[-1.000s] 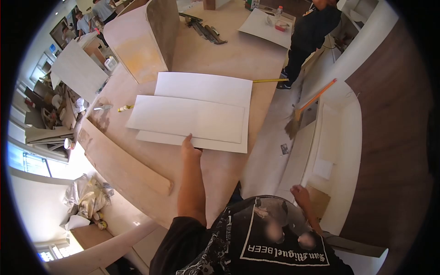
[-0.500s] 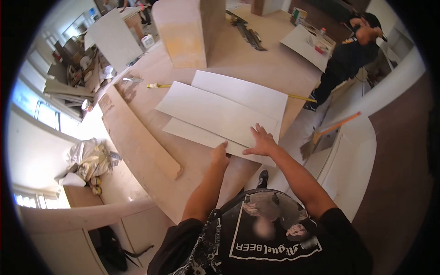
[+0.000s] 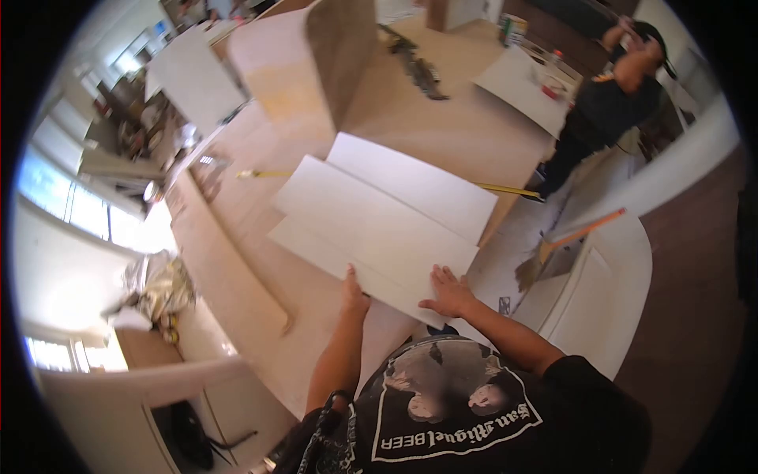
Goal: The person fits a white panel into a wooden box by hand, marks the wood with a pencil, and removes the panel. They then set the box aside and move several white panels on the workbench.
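Three overlapping flat white panels lie in front of me: a near panel (image 3: pixel 320 251), a middle panel (image 3: pixel 355 201) and a far panel (image 3: pixel 418 180). My left hand (image 3: pixel 355 291) grips the near panel's front edge, thumb on top and fingers hidden beneath. Spread across the near panel's right part, my right hand (image 3: pixel 450 294) presses down with its fingers extended. A yellow measuring tape (image 3: pixel 509 189) shows on both sides of the panels, its middle hidden by them.
A brown wooden worktable (image 3: pixel 260 213) carries the panels. A long board (image 3: pixel 225 245) lies at left, and a tall curved wooden piece (image 3: pixel 296 71) stands behind. A person (image 3: pixel 608 110) stands at far right. A brush with an orange handle (image 3: pixel 584 227) is at right.
Both hands have moved closer to my body, and the near panel has come with them. More of that panel now shows in front of the middle one. The view has shifted slightly.
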Available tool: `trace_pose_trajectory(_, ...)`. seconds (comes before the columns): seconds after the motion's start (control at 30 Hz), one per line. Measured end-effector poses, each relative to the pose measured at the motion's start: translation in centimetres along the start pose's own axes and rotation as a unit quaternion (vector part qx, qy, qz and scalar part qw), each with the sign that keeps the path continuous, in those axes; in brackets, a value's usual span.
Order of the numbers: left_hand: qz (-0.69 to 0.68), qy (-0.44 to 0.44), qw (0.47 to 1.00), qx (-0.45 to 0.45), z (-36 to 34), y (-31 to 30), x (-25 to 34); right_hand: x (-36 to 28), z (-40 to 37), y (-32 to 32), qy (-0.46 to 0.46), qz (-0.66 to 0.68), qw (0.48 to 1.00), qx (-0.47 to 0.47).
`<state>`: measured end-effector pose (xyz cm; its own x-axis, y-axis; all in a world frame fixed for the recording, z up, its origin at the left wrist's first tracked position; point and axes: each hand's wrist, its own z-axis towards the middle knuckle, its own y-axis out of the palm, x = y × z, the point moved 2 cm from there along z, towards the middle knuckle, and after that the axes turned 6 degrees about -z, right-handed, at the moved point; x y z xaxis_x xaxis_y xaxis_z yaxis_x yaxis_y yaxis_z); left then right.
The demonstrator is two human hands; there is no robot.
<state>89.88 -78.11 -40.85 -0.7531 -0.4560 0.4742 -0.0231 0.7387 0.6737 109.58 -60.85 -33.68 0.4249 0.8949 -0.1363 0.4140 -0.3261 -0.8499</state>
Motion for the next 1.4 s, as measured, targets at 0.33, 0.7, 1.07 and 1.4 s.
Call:
trace_pose_trajectory(0.33, -0.017, 0.015, 0.998, -0.056, 3.7, 7.8, 0.9, 10.2, -3.3, -2.5, -0.159, -0.049, 0.973, 0.158)
trace_pose_trajectory(0.7, 0.086, -0.021, 0.99, -0.105, 0.0, 23.4, 4.3, 17.1, -1.2, -10.5, -0.169, 0.214, 0.813, 0.514)
trace_pose_trajectory(1.07, 0.19, -0.027, 0.941, -0.278, -2.8, 27.9, 5.7, 25.9, -6.5, -29.6, 0.035, 0.42, 0.715, 0.558)
trace_pose_trajectory(1.4, -0.006, -0.081, 0.991, -0.102, -5.9, 10.5, 4.2, 34.6, 0.1, -32.8, 0.07, 0.743, 0.462, 0.479)
